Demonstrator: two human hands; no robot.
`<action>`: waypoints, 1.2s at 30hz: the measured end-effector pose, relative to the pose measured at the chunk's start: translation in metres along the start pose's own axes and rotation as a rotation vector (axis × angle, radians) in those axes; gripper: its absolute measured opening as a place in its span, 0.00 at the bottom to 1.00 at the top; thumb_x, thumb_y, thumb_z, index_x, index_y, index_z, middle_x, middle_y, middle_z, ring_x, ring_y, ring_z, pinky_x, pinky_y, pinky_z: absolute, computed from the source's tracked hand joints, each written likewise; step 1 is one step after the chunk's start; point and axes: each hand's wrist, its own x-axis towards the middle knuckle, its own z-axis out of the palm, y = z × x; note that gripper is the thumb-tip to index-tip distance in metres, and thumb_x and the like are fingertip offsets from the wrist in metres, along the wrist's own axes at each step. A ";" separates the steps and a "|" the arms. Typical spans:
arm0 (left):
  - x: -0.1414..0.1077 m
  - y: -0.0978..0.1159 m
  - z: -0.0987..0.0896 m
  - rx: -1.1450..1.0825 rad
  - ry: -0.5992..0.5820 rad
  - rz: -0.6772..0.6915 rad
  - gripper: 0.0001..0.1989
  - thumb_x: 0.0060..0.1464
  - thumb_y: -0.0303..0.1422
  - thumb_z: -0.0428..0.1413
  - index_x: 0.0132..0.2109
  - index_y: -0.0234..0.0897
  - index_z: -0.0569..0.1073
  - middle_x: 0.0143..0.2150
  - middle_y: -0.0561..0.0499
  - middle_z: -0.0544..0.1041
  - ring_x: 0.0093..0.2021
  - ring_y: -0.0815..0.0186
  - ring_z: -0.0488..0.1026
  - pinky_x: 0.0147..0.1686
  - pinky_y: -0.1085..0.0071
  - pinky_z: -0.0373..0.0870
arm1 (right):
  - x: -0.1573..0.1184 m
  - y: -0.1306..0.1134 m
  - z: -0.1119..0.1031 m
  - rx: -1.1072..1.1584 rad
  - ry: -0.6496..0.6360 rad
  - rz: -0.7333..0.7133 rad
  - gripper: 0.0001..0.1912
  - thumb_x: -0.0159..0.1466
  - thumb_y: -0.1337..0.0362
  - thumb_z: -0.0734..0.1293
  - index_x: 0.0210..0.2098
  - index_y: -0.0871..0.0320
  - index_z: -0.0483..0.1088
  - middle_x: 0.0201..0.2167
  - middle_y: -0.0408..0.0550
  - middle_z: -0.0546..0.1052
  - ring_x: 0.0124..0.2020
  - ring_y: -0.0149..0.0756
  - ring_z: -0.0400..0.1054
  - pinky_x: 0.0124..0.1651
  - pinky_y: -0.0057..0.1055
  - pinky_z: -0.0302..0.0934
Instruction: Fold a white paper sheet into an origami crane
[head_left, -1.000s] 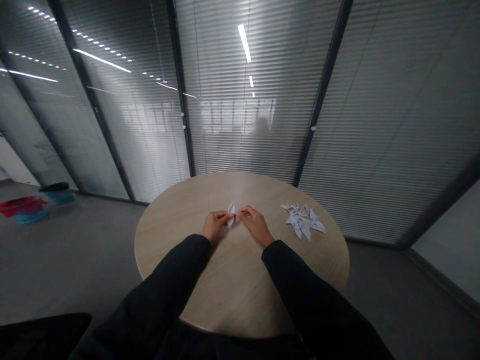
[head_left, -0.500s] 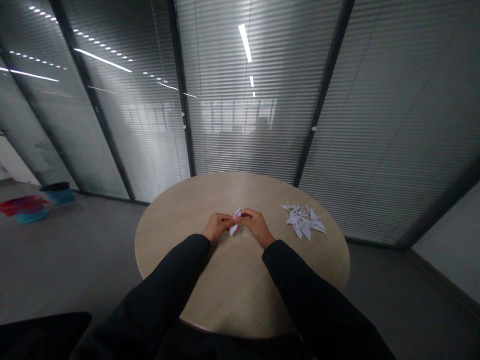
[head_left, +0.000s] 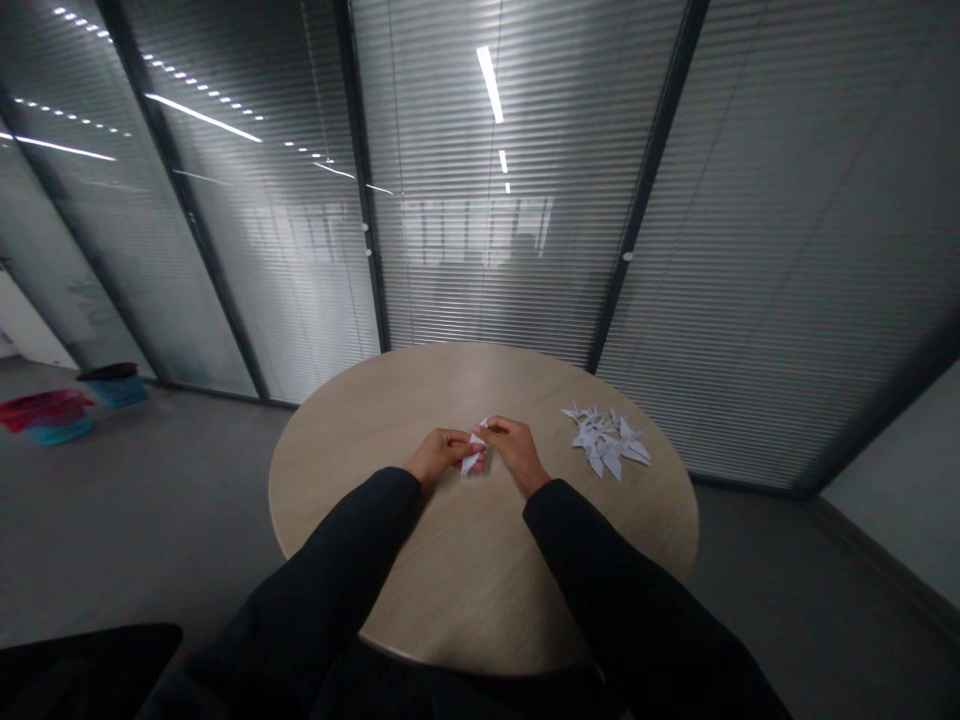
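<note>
A small folded white paper [head_left: 472, 462] is held between both hands above the middle of the round wooden table [head_left: 450, 380]. My left hand [head_left: 439, 453] pinches it from the left, fingers closed. From the right, my right hand [head_left: 516, 449] grips its upper end with thumb and fingertips. The fingers cover part of the paper, so its exact shape is hidden. To the right on the tabletop lies a pile of several folded white paper pieces [head_left: 600, 438] with pointed tips.
Glass partitions with blinds [head_left: 480, 290] stand just behind the table. On the floor at the far left are a blue bin with a red liner [head_left: 54, 415] and another with a black liner [head_left: 116, 385]. A dark object [head_left: 90, 665] shows at the bottom left.
The folded paper has turned slightly between my fingers, and its upper part now shows less. My fingers have shifted a little on it. The pile is unmoved.
</note>
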 end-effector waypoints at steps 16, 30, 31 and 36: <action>-0.002 0.002 0.005 -0.078 -0.060 -0.132 0.26 0.28 0.43 0.69 0.30 0.26 0.75 0.29 0.44 0.76 0.30 0.63 0.75 0.37 0.65 0.71 | 0.004 0.001 -0.006 -0.012 0.117 0.015 0.20 0.47 0.50 0.72 0.21 0.64 0.71 0.21 0.46 0.70 0.25 0.31 0.61 0.31 0.28 0.56; -0.004 0.005 0.006 -0.046 -0.079 -0.184 0.29 0.28 0.45 0.69 0.31 0.24 0.73 0.30 0.41 0.76 0.28 0.60 0.75 0.34 0.63 0.72 | 0.003 -0.002 -0.007 0.023 0.161 0.006 0.19 0.47 0.52 0.73 0.22 0.65 0.72 0.22 0.45 0.70 0.26 0.30 0.60 0.31 0.27 0.54; -0.004 0.005 0.006 -0.044 -0.086 -0.184 0.29 0.27 0.45 0.69 0.31 0.24 0.73 0.29 0.41 0.76 0.28 0.60 0.75 0.34 0.63 0.71 | 0.004 -0.003 -0.008 0.025 0.169 0.003 0.19 0.47 0.53 0.73 0.22 0.65 0.72 0.22 0.45 0.70 0.26 0.30 0.61 0.32 0.27 0.55; -0.004 0.004 0.005 -0.031 -0.090 -0.144 0.31 0.30 0.48 0.68 0.35 0.25 0.72 0.32 0.40 0.76 0.31 0.61 0.75 0.36 0.64 0.70 | 0.005 -0.004 -0.008 0.081 0.146 0.021 0.19 0.46 0.53 0.73 0.25 0.65 0.73 0.24 0.47 0.72 0.27 0.31 0.63 0.33 0.28 0.57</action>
